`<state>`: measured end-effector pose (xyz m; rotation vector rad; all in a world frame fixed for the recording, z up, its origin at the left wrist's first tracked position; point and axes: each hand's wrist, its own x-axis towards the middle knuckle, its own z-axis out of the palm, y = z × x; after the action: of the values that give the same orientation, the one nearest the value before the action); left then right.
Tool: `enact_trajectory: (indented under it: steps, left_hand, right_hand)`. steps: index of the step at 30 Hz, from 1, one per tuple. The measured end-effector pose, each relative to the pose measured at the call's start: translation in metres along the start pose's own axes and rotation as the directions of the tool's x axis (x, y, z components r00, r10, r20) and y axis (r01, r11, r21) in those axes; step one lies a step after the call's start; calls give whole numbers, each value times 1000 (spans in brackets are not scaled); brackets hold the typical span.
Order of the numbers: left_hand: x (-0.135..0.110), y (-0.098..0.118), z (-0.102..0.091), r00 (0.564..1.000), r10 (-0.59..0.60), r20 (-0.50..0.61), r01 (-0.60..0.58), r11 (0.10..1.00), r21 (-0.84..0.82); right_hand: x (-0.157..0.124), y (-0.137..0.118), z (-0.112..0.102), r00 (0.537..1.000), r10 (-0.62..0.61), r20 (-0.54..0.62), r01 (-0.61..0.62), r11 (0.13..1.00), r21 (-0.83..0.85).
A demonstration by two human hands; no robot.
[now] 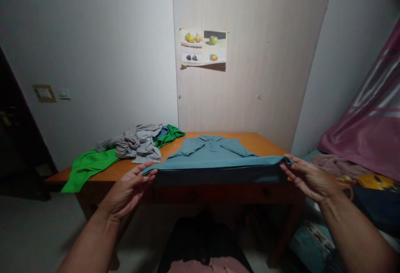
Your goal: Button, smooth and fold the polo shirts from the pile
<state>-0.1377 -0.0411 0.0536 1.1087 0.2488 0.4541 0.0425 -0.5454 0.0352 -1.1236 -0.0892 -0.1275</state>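
Tautly, both hands [133, 189] [308, 179] hold a blue shirt [212, 156] below a fruit poster [203, 48].

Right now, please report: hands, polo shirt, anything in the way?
Left hand and right hand: each gripping one end of raised hem. Grey-blue polo shirt: collar end lying on wooden desk. In the way: nothing seen; clothes pile sits left of shirt.

Heaped clothes [145, 144] and a pink curtain [367, 141] suggest a home.
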Motion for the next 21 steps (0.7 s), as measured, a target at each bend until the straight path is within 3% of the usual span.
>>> enact_trajectory:
  steps: [12, 21]
  left_hand:
    - [70, 3, 33, 990, 115, -75, -109, 991, 81]
    - [145, 2, 61, 976, 177, -129, -164, 981, 104]
  right_hand:
    - [62, 8, 21, 998, 42, -36, -42, 999, -4]
    - [122, 12, 55, 991, 79, -105, -87, 993, -74]
